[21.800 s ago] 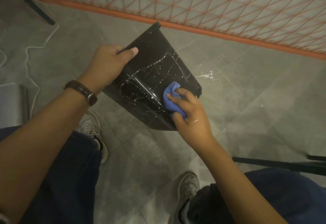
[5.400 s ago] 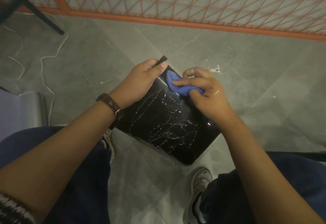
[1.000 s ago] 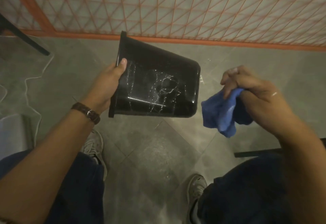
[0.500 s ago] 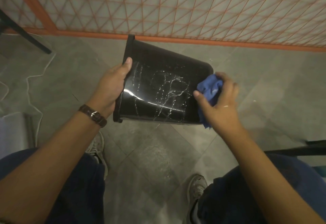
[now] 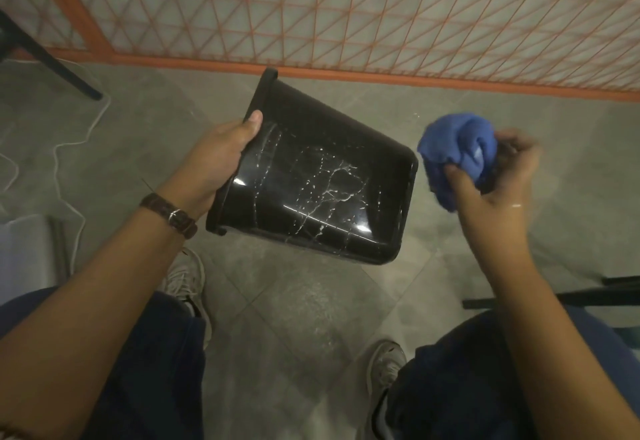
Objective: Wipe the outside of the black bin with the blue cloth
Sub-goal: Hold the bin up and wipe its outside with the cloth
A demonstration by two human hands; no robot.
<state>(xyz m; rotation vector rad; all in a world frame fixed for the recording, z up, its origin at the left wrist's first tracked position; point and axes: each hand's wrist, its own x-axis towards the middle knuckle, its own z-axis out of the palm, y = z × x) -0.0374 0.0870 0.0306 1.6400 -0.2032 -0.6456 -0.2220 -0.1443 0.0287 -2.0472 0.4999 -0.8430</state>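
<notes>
The black bin (image 5: 322, 176) hangs on its side in the air, rim to the left and base to the right, its glossy wall streaked with white marks. My left hand (image 5: 216, 157) grips the bin at the rim, thumb on the outer wall. My right hand (image 5: 498, 180) is just right of the bin's base and holds the bunched blue cloth (image 5: 457, 148). The cloth sits a short gap away from the base and does not touch it.
An orange lattice fence (image 5: 346, 13) runs along the back over grey floor tiles. A white cable (image 5: 76, 148) trails at the left near a dark furniture leg (image 5: 52, 58). A black bar (image 5: 554, 296) lies at the right. My knees and shoes fill the bottom.
Half a second ago the cloth pressed against the bin's base end; my right hand has since pulled it off to the right. The bin has tilted a little, base lower.
</notes>
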